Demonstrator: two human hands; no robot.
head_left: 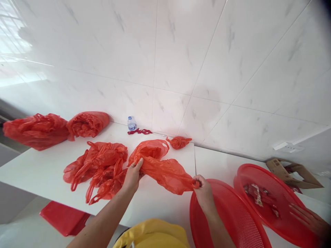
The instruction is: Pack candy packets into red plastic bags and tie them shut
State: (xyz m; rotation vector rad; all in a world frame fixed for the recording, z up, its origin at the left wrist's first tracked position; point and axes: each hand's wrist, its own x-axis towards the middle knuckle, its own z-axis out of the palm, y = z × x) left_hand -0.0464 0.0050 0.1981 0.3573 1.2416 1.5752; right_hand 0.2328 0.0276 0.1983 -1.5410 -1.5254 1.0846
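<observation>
A red plastic bag [165,172] lies stretched across the white table [41,168] between my two hands. My left hand [132,176] grips its left part, fingers closed over the plastic. My right hand [204,190] pinches its right end in a closed fist, just above the rim of a red mesh basket [232,220]. A heap of crumpled red bags [99,168] lies right beside my left hand.
Two bigger red bags [36,130] [88,124] rest at the back left against the tiled wall. A small tied red bundle [179,142] and a little bottle [131,123] stand near the wall. A second red basket [271,203] holds packets, another person's hand [307,217] on it. Cardboard box [292,172] far right.
</observation>
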